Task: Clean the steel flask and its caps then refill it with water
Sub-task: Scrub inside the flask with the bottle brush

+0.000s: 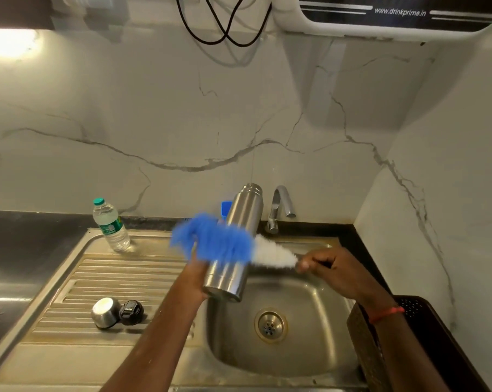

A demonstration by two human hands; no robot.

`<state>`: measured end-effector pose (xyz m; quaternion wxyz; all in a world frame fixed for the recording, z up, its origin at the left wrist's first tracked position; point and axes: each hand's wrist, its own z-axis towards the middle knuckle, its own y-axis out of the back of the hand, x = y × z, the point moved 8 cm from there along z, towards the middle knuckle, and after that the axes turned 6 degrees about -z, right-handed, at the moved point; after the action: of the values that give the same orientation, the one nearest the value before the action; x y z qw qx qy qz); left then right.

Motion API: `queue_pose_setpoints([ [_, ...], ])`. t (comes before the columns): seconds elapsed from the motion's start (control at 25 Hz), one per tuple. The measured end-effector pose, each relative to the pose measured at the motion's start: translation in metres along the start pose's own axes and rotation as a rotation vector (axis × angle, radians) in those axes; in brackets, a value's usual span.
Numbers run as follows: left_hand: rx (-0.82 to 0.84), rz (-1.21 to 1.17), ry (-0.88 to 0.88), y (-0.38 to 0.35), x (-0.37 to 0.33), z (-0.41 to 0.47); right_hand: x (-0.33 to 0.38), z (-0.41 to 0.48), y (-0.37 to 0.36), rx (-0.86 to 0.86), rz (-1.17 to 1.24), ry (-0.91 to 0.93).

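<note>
Flask (243,213): smooth steel cylinder, held tilted above the steel sink (309,349). Left hand (198,281) curls round its lower end. Right hand (332,270) pinches the handle of the brush (216,239), whose blurred blue and white bristles cross the flask's side. Domed steel cap (105,308) and black cap (130,312) lie side by side on the ridged drainboard (120,273).

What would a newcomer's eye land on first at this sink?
The blurry blue and white brush, gripped by the right hand, crosses a steel flask that the left hand holds tilted above the sink. Next come a steel cap and a black cap, side by side on the draining board at the left, with a plastic water bottle standing farther back.
</note>
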<state>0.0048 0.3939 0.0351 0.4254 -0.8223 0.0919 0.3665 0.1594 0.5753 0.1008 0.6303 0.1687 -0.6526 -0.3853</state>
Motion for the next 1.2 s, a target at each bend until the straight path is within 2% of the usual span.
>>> queue_pose_setpoints([
  [0.12,0.152,-0.089,-0.009,-0.020,-0.002,-0.006,-0.009,0.013,0.034,-0.356,-0.053,-0.063],
  [0.2,0.137,-0.175,0.027,-0.028,-0.004,-0.005,-0.009,0.014,0.042,-0.418,-0.085,-0.076],
  [0.28,0.031,-0.169,0.020,-0.026,-0.002,-0.010,-0.002,0.011,0.025,-0.231,-0.094,-0.024],
  [0.4,-0.263,-0.091,-0.082,0.015,0.006,-0.017,0.006,-0.006,-0.010,0.101,-0.006,0.019],
  [0.48,-0.341,-0.062,-0.070,0.032,0.010,-0.014,0.003,-0.008,-0.011,0.098,0.020,0.011],
  [0.52,-0.296,-0.089,-0.048,0.024,0.010,-0.012,0.003,-0.003,-0.003,0.018,-0.015,0.015],
  [0.6,-0.015,-0.118,0.035,-0.008,0.004,-0.006,-0.005,0.008,0.021,-0.207,-0.084,-0.022],
  [0.64,0.068,-0.133,0.032,-0.017,0.002,-0.005,-0.008,0.012,0.033,-0.307,-0.082,-0.069],
  [0.72,0.148,-0.165,0.040,-0.030,0.003,-0.003,-0.014,0.014,0.042,-0.382,-0.089,-0.118],
  [0.8,0.124,-0.172,0.022,-0.024,0.004,-0.002,-0.009,0.010,0.026,-0.233,-0.088,-0.055],
  [0.92,-0.078,-0.135,0.035,0.015,0.008,0.008,0.017,-0.010,-0.016,0.132,-0.020,0.047],
  [1.0,0.023,-0.151,0.078,0.006,0.003,0.006,0.021,-0.013,-0.022,0.209,0.015,0.062],
  [1.04,0.021,-0.126,0.064,0.002,0.001,0.004,0.020,-0.008,-0.015,0.153,-0.002,0.072],
  [1.12,0.013,-0.124,0.017,-0.010,-0.004,-0.002,0.012,0.007,0.011,-0.079,-0.071,0.078],
  [1.2,0.172,-0.193,0.038,-0.030,-0.001,-0.006,0.000,0.019,0.035,-0.315,-0.117,-0.005],
])
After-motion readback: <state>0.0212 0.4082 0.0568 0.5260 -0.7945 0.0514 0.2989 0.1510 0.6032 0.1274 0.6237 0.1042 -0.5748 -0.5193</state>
